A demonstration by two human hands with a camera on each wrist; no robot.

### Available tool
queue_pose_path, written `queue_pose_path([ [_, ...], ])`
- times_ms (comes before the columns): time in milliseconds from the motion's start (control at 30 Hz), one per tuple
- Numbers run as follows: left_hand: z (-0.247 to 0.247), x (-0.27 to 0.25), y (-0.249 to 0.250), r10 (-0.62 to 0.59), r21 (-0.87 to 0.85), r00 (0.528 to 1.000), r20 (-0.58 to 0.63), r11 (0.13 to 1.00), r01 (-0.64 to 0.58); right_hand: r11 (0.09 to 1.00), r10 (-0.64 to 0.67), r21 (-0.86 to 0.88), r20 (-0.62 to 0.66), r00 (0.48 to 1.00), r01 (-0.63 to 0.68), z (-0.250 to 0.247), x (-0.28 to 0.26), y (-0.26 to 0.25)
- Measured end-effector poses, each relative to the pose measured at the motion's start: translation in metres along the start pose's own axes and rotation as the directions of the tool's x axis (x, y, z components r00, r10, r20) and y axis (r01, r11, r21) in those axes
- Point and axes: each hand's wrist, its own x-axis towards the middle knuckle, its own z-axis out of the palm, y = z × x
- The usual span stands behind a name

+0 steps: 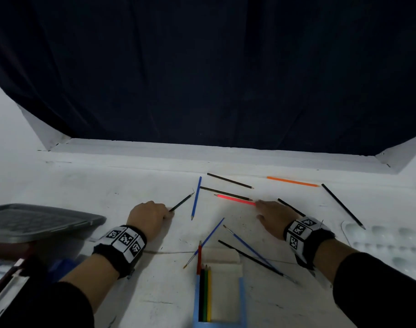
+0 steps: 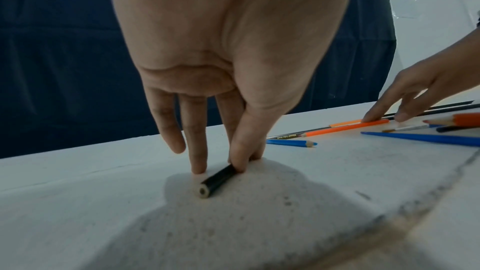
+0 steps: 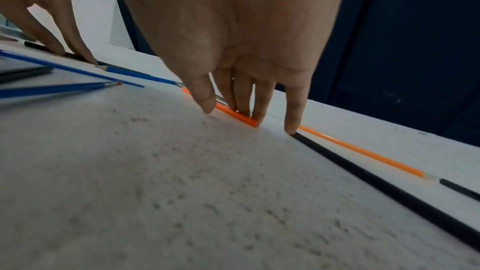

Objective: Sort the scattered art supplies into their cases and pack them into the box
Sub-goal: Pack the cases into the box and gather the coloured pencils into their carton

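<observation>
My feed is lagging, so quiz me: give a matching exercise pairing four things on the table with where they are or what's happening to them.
Things:
1. black pencil
2. red-orange pencil
3. blue pencil
4. paint palette

States:
A. lies untouched between the two hands
B. fingertips of the right hand rest on its end
C. at the table's right edge
D. pinched near its blunt end by the left hand

Pairs: 1-D, 2-B, 3-A, 4-C
</observation>
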Motion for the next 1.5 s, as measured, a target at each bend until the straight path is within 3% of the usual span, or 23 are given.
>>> queue_pose_path([
  [167,-0.007,-0.013,0.001,-0.106,-0.129,0.994,-0.033,0.986,0.101,0.98,0.04,-0.191,-0.088,0.995,-0.056,-0.008,-0.016,-0.008],
  [333,-0.002,-0.043,0.006,-0.15,-0.35,0.988,-0.02,0.927,0.134,0.987,0.102,-0.116,-0.066,0.993,-0.109,-0.003,-0.045,-0.018],
  [433,-0.01,-0.057,-0.003,-0.191,-0.637,0.981,-0.036,0.761,0.124,0.988,0.153,0.029,-0.12,0.981,-0.15,-0.01,-0.048,-0.022],
  [500,-0.012,-0.078,-0.002,-0.212,-0.745,0.976,-0.053,0.659,0.103,0.958,0.212,0.226,-0.147,0.966,-0.176,-0.005,-0.058,-0.022],
  [567,-0.015,-0.099,0.006,-0.219,-0.838,0.973,-0.068,0.542,0.064,0.854,0.273,0.494,-0.161,0.949,-0.162,0.001,-0.07,-0.024],
  [633,-0.026,-0.118,0.022,-0.2,-0.968,0.979,-0.035,0.251,0.017,0.664,0.297,0.739,-0.118,0.947,-0.117,0.002,-0.084,-0.032],
  [700,-0.039,-0.132,0.041,-0.138,-1.0,0.99,-0.011,0.02,-0.008,0.347,0.273,0.935,-0.029,0.962,-0.07,-0.005,-0.1,-0.045],
  [733,-0.042,-0.136,0.05,-0.105,-1.0,0.994,-0.013,-0.014,-0.014,0.171,0.241,0.984,0.013,0.971,-0.056,-0.01,-0.108,-0.053],
  [767,-0.043,-0.138,0.059,-0.075,-1.0,0.997,-0.013,-0.02,-0.015,0.051,0.205,0.997,0.041,0.978,-0.052,-0.012,-0.116,-0.061],
  [800,-0.042,-0.138,0.067,-0.045,-1.0,0.999,-0.02,0.003,-0.02,0.011,0.18,0.998,0.053,0.982,-0.055,-0.012,-0.121,-0.068],
  [867,-0.038,-0.133,0.079,0.001,-0.993,0.999,-0.041,0.11,-0.041,0.052,0.148,0.996,0.063,0.987,-0.072,-0.006,-0.127,-0.081],
  [1000,-0.027,-0.12,0.099,0.062,-0.921,0.998,-0.031,0.386,-0.053,0.209,0.109,0.968,0.116,0.987,-0.137,0.014,-0.131,-0.1],
  [1100,-0.023,-0.113,0.109,0.062,-0.844,0.998,-0.017,0.534,-0.048,0.399,0.031,0.911,0.102,0.994,-0.106,0.02,-0.132,-0.106],
  [1200,-0.018,-0.106,0.112,0.081,-0.777,0.997,0.014,0.629,-0.04,0.594,-0.006,0.803,0.047,0.999,-0.034,0.02,-0.132,-0.11],
  [1267,-0.016,-0.105,0.113,0.102,-0.703,0.994,0.035,0.71,-0.048,0.672,-0.015,0.741,0.012,1.0,0.001,0.016,-0.133,-0.113],
  [1400,-0.016,-0.11,0.11,0.13,-0.559,0.991,0.003,0.823,-0.106,0.737,-0.065,0.673,-0.022,0.998,0.063,0.007,-0.131,-0.114],
  [1500,-0.016,-0.119,0.099,0.174,-0.518,0.981,-0.083,0.834,-0.191,0.756,-0.074,0.652,-0.003,0.997,0.058,0.007,-0.129,-0.11],
])
